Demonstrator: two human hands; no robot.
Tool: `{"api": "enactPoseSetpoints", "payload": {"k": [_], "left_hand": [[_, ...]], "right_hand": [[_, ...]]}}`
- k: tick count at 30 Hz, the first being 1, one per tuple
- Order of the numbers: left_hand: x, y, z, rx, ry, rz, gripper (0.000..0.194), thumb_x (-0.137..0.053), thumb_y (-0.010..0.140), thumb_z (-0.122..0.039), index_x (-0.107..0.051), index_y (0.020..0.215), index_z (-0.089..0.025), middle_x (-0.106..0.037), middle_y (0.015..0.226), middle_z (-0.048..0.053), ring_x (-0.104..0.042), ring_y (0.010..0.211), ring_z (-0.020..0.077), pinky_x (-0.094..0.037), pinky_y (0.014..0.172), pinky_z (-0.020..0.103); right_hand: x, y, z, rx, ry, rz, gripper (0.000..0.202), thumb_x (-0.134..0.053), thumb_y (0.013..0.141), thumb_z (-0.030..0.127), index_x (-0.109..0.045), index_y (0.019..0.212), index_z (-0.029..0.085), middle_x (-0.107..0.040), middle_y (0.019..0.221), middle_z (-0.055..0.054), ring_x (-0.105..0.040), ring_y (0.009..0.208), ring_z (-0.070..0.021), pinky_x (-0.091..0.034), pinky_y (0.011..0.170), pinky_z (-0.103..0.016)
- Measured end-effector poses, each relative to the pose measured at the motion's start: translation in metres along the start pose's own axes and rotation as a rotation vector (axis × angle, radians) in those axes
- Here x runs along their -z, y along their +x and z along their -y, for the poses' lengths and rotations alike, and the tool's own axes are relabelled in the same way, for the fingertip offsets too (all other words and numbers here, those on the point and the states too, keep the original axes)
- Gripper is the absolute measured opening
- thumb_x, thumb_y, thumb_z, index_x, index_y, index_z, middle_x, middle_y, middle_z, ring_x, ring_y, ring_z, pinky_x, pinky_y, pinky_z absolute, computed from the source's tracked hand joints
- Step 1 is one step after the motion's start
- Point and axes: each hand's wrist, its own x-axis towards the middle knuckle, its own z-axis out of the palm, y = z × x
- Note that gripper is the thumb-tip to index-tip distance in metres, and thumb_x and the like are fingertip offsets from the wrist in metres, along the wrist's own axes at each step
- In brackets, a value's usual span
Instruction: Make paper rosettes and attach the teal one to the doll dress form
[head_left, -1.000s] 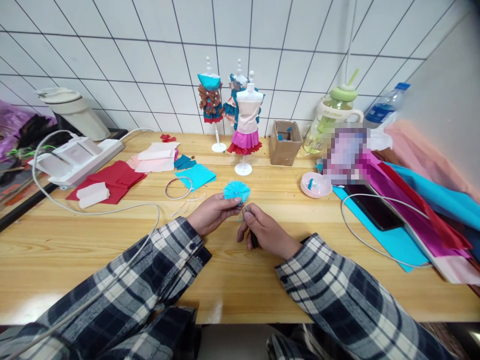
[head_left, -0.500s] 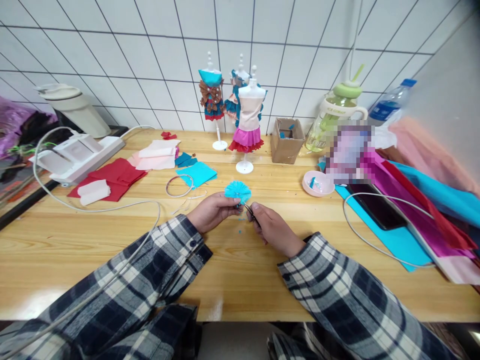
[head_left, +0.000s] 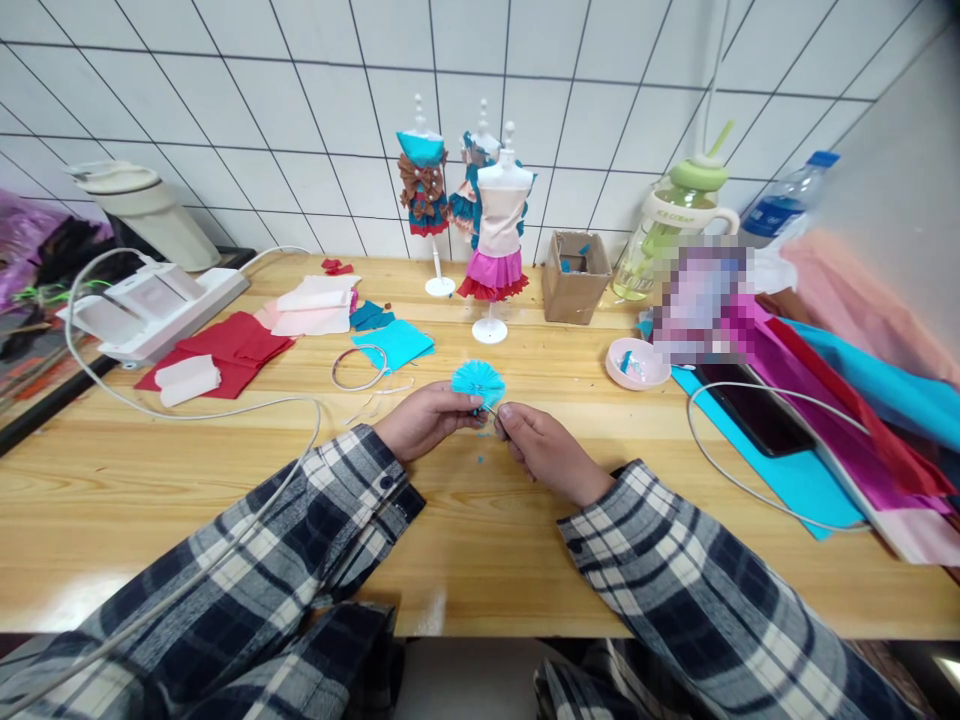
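Note:
My left hand (head_left: 429,419) pinches a fan-shaped, pleated piece of bright blue crepe paper (head_left: 478,382) between thumb and fingers. From the right, my right hand (head_left: 541,447) is closed around a slim pointed metal tool (head_left: 493,411). Its tip reaches the lower edge of the pleats beside my left fingertips. Most of the tool is covered by my fingers, so I cannot make out whether it is scissors or tweezers. Tiny blue scraps (head_left: 481,459) lie on the table below. Beyond my left hand are a coiled ring of thin cord (head_left: 359,368) and a flat blue sheet (head_left: 396,346).
Behind my hands stand several small dress forms (head_left: 501,215) in paper outfits, and a cardboard box (head_left: 576,290). To the right are a pink bowl (head_left: 636,364), a phone (head_left: 754,412) and coloured sheets (head_left: 825,400). A power strip (head_left: 161,312) and red paper (head_left: 240,350) lie left.
The tool in my right hand has turned slightly, and less of its dark body shows. The blue piece has shifted a little to the right. The whole view moved slightly.

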Motion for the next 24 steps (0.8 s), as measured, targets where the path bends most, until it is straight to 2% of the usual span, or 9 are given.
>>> {"api": "enactPoseSetpoints", "payload": {"k": [4, 10, 16, 24], "left_hand": [[-0.0004, 0.0001, -0.0004, 0.012, -0.01, -0.01, 0.019, -0.075, 0.069, -0.023, -0.072, 0.083, -0.009, -0.07, 0.083, 0.007, -0.062, 0.079, 0.017, -0.049, 0.079, 0.031], [-0.0009, 0.0018, 0.0008, -0.007, -0.091, -0.097, 0.015, -0.076, 0.07, -0.018, -0.071, 0.082, -0.011, -0.069, 0.083, 0.004, -0.061, 0.079, 0.0131, -0.048, 0.08, 0.027], [-0.0021, 0.0011, 0.0013, 0.001, -0.069, -0.084, 0.019, -0.08, 0.069, -0.02, -0.073, 0.085, -0.013, -0.07, 0.086, 0.003, -0.061, 0.081, 0.0122, -0.046, 0.081, 0.026], [-0.0023, 0.0019, 0.0021, 0.004, -0.06, -0.083, 0.022, -0.08, 0.069, -0.021, -0.074, 0.088, -0.014, -0.071, 0.092, 0.003, -0.061, 0.084, 0.0122, -0.044, 0.083, 0.027]], "right_hand": [[0.0004, -0.0006, 0.0002, -0.019, 0.007, 0.001, 0.038, -0.035, 0.094, 0.053, -0.045, 0.073, 0.023, -0.035, 0.052, 0.007, -0.033, 0.047, -0.0106, -0.03, 0.048, -0.024], [-0.0022, -0.0013, -0.0015, -0.097, 0.069, -0.009, 0.04, -0.032, 0.095, 0.056, -0.045, 0.077, 0.022, -0.036, 0.053, 0.007, -0.034, 0.045, -0.01, -0.033, 0.044, -0.023], [-0.0048, -0.0019, -0.0014, -0.13, 0.146, -0.01, 0.041, -0.031, 0.094, 0.06, -0.043, 0.081, 0.023, -0.037, 0.053, 0.007, -0.035, 0.043, -0.0096, -0.039, 0.038, -0.021], [-0.0067, -0.0009, -0.0009, -0.113, 0.15, -0.018, 0.039, -0.028, 0.096, 0.056, -0.042, 0.081, 0.023, -0.037, 0.051, 0.008, -0.035, 0.041, -0.0092, -0.039, 0.037, -0.02]]}}
